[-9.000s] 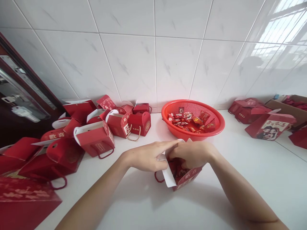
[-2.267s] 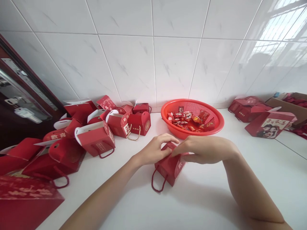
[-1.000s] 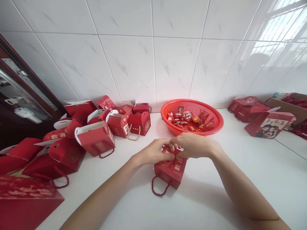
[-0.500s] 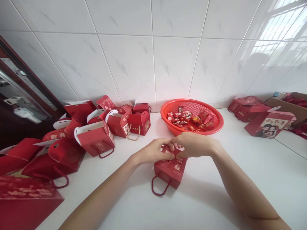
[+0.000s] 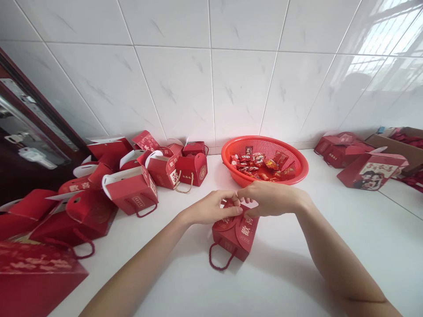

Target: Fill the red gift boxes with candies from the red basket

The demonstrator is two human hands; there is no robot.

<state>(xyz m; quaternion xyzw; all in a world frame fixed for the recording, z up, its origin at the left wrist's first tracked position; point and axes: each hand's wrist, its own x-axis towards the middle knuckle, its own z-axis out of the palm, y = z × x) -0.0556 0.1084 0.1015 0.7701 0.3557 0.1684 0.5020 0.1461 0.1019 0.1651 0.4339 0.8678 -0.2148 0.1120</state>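
Note:
A small red gift box (image 5: 234,235) with pale lettering and a dark red cord handle sits on the white table in front of me. Its curved top flaps are folded inward and meet along the middle. My left hand (image 5: 220,207) grips the flap on the left side, thumb on top and fingers bent toward the far edge. From the right, my right hand (image 5: 264,200) pinches the other flap, its fingertips close to those of the left. The far part of the box is hidden behind both hands.
Behind the hands stands a red plastic basket (image 5: 231,171) holding wrapped sweets. Several red boxes (image 5: 132,193) crowd the left side. More red boxes (image 5: 345,154) and a cardboard carton (image 5: 385,145) are at the right, before the tiled wall (image 5: 185,88).
Both hands have shifted slightly on the flaps, and the right hand has moved a little to the right. The curved flap edges now show more clearly.

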